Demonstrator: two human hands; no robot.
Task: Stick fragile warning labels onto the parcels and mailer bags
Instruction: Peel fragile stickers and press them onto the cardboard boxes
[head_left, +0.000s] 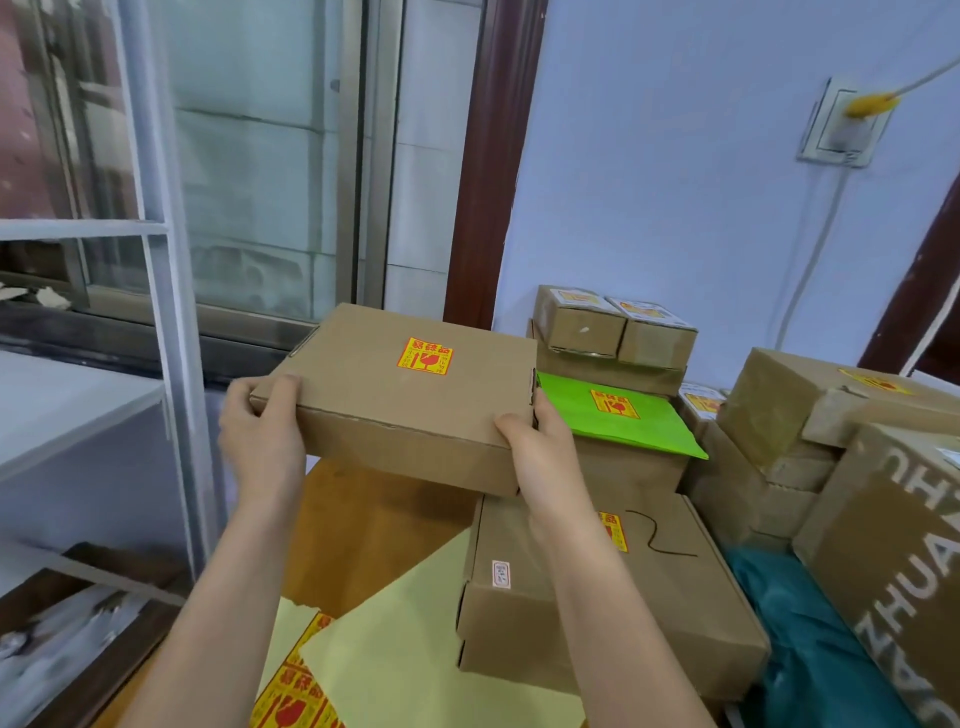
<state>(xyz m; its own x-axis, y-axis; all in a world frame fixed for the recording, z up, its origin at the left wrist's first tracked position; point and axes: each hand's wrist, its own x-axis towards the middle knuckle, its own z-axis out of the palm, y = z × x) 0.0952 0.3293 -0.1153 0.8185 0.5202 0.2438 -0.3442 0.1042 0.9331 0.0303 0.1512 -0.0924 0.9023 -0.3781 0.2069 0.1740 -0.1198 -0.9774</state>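
Note:
I hold a flat brown cardboard box (363, 395) in the air above the table, a red and yellow fragile label (425, 356) stuck on its top. My left hand (262, 436) grips its near left corner, thumb on top. My right hand (540, 441) grips the near right corner. Below lies another labelled brown box (649, 597). A green mailer bag (618, 415) with a label rests on a box behind it. A sheet of fragile labels (291, 691) lies at the near edge, partly under pale yellow backing paper (415, 649).
Several labelled cardboard boxes (618, 327) are stacked at the back right against the wall. A large printed box (893, 561) and a teal bag (810, 649) fill the right side. A window and a grey shelf (62, 405) stand at the left.

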